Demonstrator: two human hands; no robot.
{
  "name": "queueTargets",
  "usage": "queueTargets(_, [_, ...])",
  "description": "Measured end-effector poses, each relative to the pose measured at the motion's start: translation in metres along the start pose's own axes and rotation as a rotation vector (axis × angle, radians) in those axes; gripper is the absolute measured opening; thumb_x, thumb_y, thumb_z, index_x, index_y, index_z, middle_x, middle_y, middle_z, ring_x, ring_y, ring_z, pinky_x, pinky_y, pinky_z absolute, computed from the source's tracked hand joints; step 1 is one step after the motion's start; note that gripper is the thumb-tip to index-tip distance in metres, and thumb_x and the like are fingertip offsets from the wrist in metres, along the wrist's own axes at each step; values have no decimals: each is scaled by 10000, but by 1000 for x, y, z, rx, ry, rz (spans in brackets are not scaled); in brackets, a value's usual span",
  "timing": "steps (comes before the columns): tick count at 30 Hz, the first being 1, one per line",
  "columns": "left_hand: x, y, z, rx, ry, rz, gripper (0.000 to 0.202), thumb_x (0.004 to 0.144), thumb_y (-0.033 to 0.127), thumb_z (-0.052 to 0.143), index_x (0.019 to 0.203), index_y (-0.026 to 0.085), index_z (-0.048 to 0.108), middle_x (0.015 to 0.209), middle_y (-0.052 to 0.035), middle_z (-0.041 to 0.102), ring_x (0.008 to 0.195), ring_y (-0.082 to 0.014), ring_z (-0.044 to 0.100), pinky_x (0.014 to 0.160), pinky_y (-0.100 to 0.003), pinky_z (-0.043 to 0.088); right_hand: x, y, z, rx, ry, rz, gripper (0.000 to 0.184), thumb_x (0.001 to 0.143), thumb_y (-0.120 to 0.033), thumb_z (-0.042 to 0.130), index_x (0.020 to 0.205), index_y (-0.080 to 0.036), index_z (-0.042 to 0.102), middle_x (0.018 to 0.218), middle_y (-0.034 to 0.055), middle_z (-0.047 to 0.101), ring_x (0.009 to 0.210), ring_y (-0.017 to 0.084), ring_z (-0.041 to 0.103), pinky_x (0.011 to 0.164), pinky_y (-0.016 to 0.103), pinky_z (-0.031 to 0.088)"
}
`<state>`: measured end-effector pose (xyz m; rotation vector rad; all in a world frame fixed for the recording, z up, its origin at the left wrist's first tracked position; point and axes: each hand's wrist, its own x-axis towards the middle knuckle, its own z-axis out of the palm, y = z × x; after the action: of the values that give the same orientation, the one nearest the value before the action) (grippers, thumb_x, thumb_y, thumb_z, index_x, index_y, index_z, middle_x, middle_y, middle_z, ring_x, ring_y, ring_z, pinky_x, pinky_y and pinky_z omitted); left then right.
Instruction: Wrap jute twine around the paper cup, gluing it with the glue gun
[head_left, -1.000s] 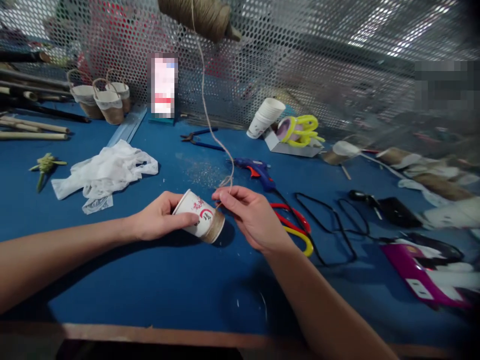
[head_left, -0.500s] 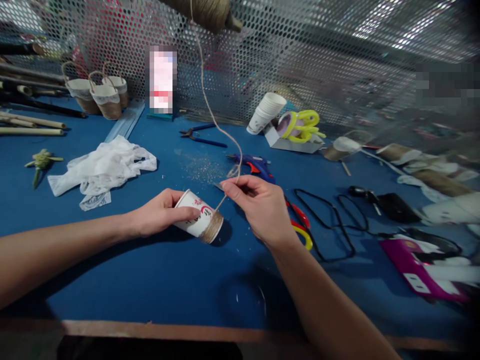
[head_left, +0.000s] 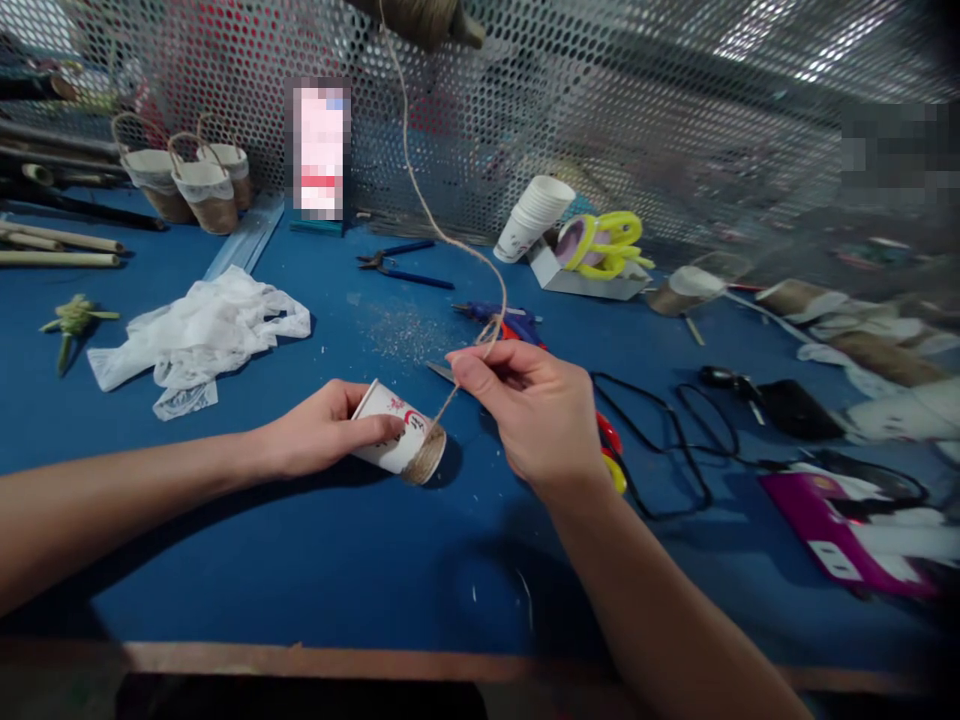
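Observation:
My left hand point(head_left: 322, 430) grips a white paper cup point(head_left: 394, 432) with red print, lying on its side on the blue table point(head_left: 300, 560). Brown twine is wound round the cup's bottom end point(head_left: 425, 455). My right hand point(head_left: 536, 410) pinches the twine point(head_left: 444, 240) just right of the cup, fingers closed on it. The twine runs up from the hand to a spool point(head_left: 427, 18) hanging at the top of the view.
A crumpled white plastic bag point(head_left: 199, 335) lies left. Blue pliers point(head_left: 397, 262), a blue glue gun point(head_left: 502, 320), red-and-yellow scissors point(head_left: 609, 455) and black cables point(head_left: 660, 440) lie beyond and right of my hands. Twine-wrapped cup baskets point(head_left: 191, 180) and stacked paper cups point(head_left: 532, 215) stand by the perforated metal screen point(head_left: 637, 100).
My right hand has moved right and slightly up, pulling the twine taut away from the cup. The left hand has kept the cup in about the same place.

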<state>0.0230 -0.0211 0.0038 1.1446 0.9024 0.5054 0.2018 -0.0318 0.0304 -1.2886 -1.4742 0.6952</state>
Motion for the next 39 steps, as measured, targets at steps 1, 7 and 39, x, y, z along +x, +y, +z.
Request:
queueTargets(1, [0, 0, 0, 3, -2, 3, 180, 693, 243, 615, 801, 101, 639, 731, -16, 668, 623, -113, 562, 617, -205, 416, 0, -2, 0, 6, -2, -2, 87, 698, -279, 668, 684, -194, 677, 636, -15, 663, 566, 97, 572, 537, 226, 485])
queueTargets(7, [-1, -1, 2, 1, -19, 40, 155, 705, 227, 607, 794, 103, 636, 706, -8, 661, 600, -98, 549, 592, -189, 411, 0, -6, 2, 22, 2, -9, 56, 690, -250, 671, 665, -200, 671, 644, -15, 663, 577, 105, 574, 554, 242, 489])
queueTargets(39, [-16, -2, 6, 125, -58, 250, 108, 686, 198, 608, 724, 98, 625, 589, 3, 595, 502, -74, 463, 488, -164, 400, -2, 3, -5, 36, -81, 137, 170, 680, -344, 659, 669, -175, 650, 594, -8, 591, 552, 101, 497, 522, 254, 414])
